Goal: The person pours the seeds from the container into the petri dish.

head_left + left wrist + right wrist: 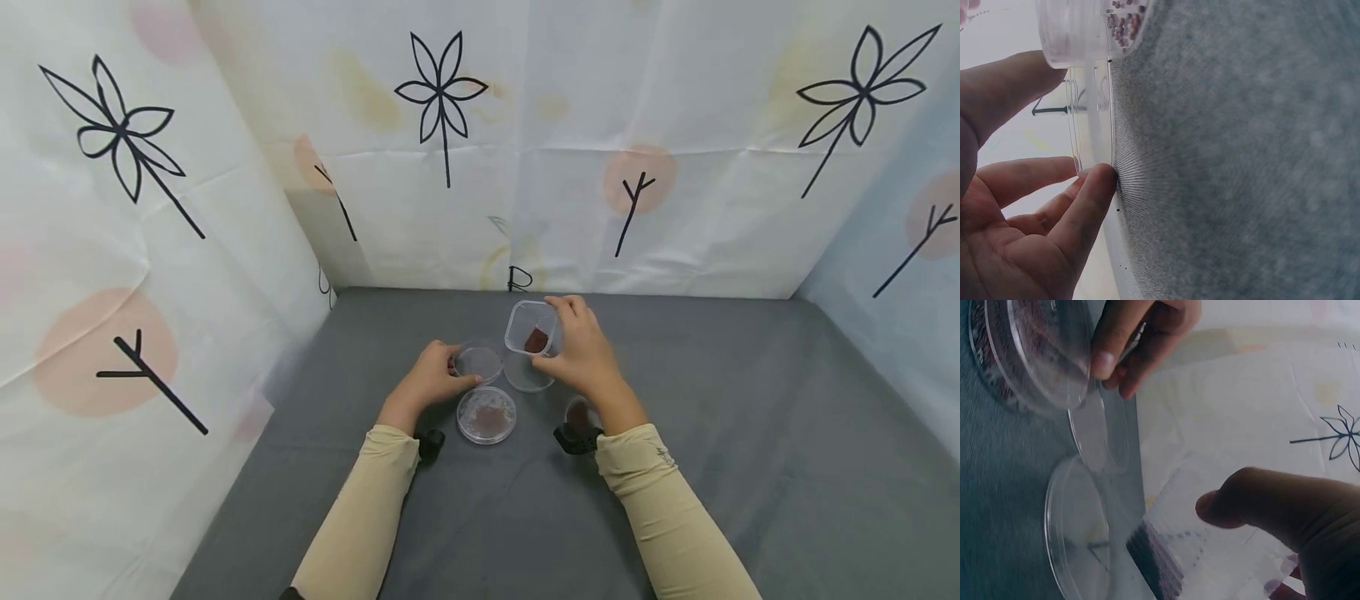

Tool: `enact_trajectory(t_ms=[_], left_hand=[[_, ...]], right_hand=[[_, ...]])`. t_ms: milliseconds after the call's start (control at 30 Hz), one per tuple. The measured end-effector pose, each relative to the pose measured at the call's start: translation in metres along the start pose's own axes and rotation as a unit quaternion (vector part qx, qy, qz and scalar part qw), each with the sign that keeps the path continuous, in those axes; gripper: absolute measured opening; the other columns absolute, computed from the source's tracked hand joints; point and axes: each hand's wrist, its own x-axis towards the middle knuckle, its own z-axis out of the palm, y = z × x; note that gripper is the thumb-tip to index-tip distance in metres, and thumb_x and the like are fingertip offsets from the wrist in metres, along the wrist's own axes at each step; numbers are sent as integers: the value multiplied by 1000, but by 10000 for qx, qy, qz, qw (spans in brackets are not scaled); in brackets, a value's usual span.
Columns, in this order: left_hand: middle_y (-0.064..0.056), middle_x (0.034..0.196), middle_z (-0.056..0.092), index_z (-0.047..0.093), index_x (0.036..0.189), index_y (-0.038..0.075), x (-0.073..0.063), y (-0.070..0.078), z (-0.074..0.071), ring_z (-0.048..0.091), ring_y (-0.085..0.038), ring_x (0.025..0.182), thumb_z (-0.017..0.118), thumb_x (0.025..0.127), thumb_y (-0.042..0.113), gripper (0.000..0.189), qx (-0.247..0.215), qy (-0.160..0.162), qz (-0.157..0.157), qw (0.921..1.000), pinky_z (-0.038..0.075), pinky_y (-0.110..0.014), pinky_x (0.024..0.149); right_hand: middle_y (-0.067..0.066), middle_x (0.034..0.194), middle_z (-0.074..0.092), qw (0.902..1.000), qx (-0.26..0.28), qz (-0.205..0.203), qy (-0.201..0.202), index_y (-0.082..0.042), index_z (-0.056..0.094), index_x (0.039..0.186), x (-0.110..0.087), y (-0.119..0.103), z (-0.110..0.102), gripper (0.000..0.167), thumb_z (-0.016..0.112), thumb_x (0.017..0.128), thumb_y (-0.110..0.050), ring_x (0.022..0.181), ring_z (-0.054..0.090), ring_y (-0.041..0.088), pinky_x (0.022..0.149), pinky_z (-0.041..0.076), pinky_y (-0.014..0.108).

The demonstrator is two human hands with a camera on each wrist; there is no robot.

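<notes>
My left hand point(435, 379) holds a clear petri dish point(478, 363) by its rim, thumb on the near side. In the left wrist view, the fingers point(1088, 203) reach down to the cloth beside it. My right hand point(588, 350) grips a clear square tub point(517, 321) with dark reddish-brown grains point(536, 341) gathered in one corner. The tub is tilted above another clear petri dish point(529, 377). Closer to me lies a round dish with brownish grains point(486, 415). In the right wrist view, the grains point(1157, 562) lie against the tub's lower side.
Under my right wrist sits a round container with dark contents point(579, 414), partly hidden by the black wrist camera point(576, 438). Grey cloth point(720, 400) covers the table. White printed fabric walls point(555, 225) enclose the back and sides.
</notes>
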Motion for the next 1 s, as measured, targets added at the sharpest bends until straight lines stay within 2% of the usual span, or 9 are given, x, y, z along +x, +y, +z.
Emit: enact_trajectory(t_ms=[167, 367, 667, 1000], left_hand=[[-17, 113, 57, 51, 153, -7, 3, 3, 3, 50, -23, 91, 84, 94, 31, 77, 38, 27, 48, 10000, 44, -37, 79], [-18, 112, 58, 53, 151, -8, 6, 6, 5, 51, -24, 89, 84, 94, 30, 75, 38, 52, 128, 9999, 45, -37, 77], [-20, 111, 59, 60, 147, -3, 6, 2, 5, 51, -24, 89, 84, 94, 26, 65, -130, 47, 257, 9996, 46, -37, 75], [-22, 121, 59, 53, 152, -6, 1, 1, 1, 60, -29, 103, 83, 95, 29, 73, 27, 22, 3, 10000, 55, -47, 91]], right_hand=[[20, 150, 40, 9995, 228, -203, 130, -5, 41, 158, 4, -3, 14, 93, 91, 79, -9, 139, 43, 44, 102, 50, 59], [20, 151, 38, 9992, -1, -387, 100, -6, 41, 158, 4, -4, 23, 91, 90, 81, -4, 139, 41, 42, 98, 51, 56], [20, 152, 40, 9972, -233, -680, 191, -7, 46, 156, 7, -7, 30, 88, 90, 79, -1, 143, 40, 42, 97, 53, 56], [20, 149, 44, 9939, -334, -1032, 174, -6, 50, 153, 9, -10, 37, 85, 89, 78, 3, 143, 43, 43, 105, 50, 56]])
